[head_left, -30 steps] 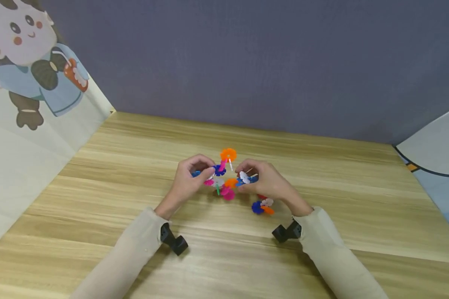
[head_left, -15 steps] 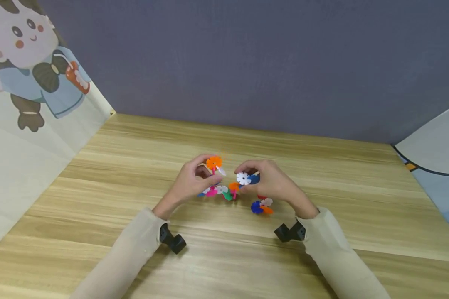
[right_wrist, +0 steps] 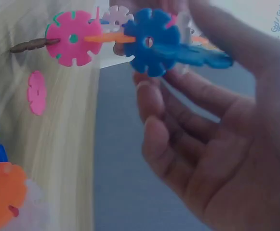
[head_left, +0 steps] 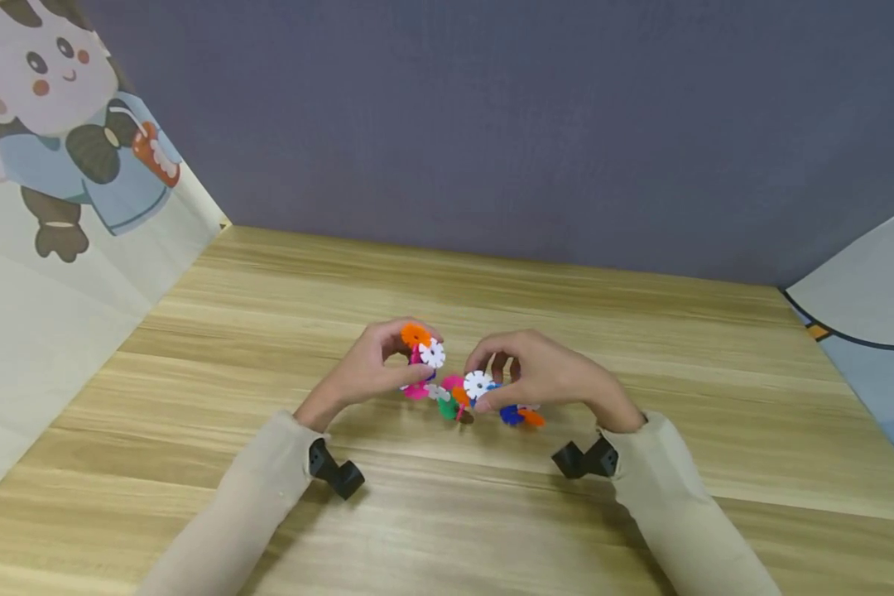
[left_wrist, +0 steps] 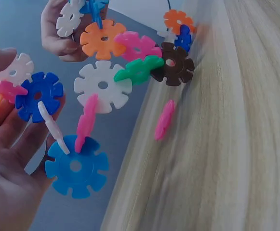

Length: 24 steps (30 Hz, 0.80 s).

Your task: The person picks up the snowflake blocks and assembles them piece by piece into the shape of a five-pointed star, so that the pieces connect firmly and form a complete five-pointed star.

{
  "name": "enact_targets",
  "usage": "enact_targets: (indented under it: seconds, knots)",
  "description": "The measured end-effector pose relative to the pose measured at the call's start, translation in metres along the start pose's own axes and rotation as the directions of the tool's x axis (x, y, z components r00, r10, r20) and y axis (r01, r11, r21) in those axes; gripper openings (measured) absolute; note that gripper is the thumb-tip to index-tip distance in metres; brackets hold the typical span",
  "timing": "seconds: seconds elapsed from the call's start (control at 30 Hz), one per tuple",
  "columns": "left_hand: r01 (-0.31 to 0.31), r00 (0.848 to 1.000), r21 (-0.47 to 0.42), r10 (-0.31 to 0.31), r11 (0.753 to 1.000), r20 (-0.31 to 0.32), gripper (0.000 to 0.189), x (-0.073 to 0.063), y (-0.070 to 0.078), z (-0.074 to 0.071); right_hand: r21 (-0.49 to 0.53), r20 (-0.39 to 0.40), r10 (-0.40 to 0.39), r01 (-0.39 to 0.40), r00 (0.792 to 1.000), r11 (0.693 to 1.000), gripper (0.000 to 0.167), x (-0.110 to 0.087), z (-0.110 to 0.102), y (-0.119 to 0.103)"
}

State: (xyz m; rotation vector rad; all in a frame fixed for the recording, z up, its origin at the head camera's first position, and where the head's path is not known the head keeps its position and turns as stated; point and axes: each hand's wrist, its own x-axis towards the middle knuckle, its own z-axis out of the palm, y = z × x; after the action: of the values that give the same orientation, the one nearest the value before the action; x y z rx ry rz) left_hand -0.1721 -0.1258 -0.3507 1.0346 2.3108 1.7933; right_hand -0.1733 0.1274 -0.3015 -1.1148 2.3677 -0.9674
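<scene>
A chain of interlocking snowflake discs [left_wrist: 102,86] in blue, white, pink, green, orange and brown spans between both hands, over the table. My left hand [head_left: 368,368] holds its left end, thumb and fingers around the dark blue disc [left_wrist: 38,97] and neighbouring pieces; an orange disc [head_left: 415,335] and a white disc [head_left: 432,353] stick up there. My right hand [head_left: 551,377] pinches the right end, where a white disc [head_left: 478,385] meets a blue disc [right_wrist: 152,43]. The brown disc [left_wrist: 172,64] hangs off the chain's middle, beside the green disc [left_wrist: 139,70].
A small joined cluster of blue, orange and white discs [head_left: 521,415] lies by the right hand. One loose pink disc [left_wrist: 165,119] rests on the wooden table [head_left: 447,513]. A dark wall panel [head_left: 492,132] stands behind, with a printed cloth [head_left: 82,314] at left.
The chain's upright orange end has tipped left and toward me. My right hand has come slightly nearer, and its white disc now faces up. Both hands keep their hold.
</scene>
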Motion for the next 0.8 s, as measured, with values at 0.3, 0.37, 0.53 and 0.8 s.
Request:
enact_targets:
  seconds: [0.3, 0.37, 0.53, 0.8]
  knots:
    - [-0.010, 0.999, -0.008, 0.011, 1.000, 0.042, 0.034, 0.001, -0.001, -0.002, 0.227, -0.111, 0.004, 0.021, 0.994, 0.974, 0.033, 0.014, 0.003, 0.029]
    - [-0.002, 0.999, -0.003, 0.002, 1.000, 0.042, 0.035, 0.002, 0.000, -0.002, 0.129, -0.147, 0.034, -0.015, 0.988, 0.992, 0.024, 0.020, 0.009, 0.037]
    - [0.017, 1.000, 0.008, -0.017, 1.000, 0.018, 0.036, 0.003, 0.002, -0.002, -0.083, -0.129, 0.068, -0.079, 0.989, 0.993, 0.030, 0.031, 0.024, 0.043]
    - [0.042, 0.999, 0.015, -0.042, 0.999, 0.001, 0.036, 0.006, 0.002, -0.002, 0.075, -0.080, 0.104, -0.098, 0.991, 0.992, 0.029, 0.037, 0.040, 0.047]
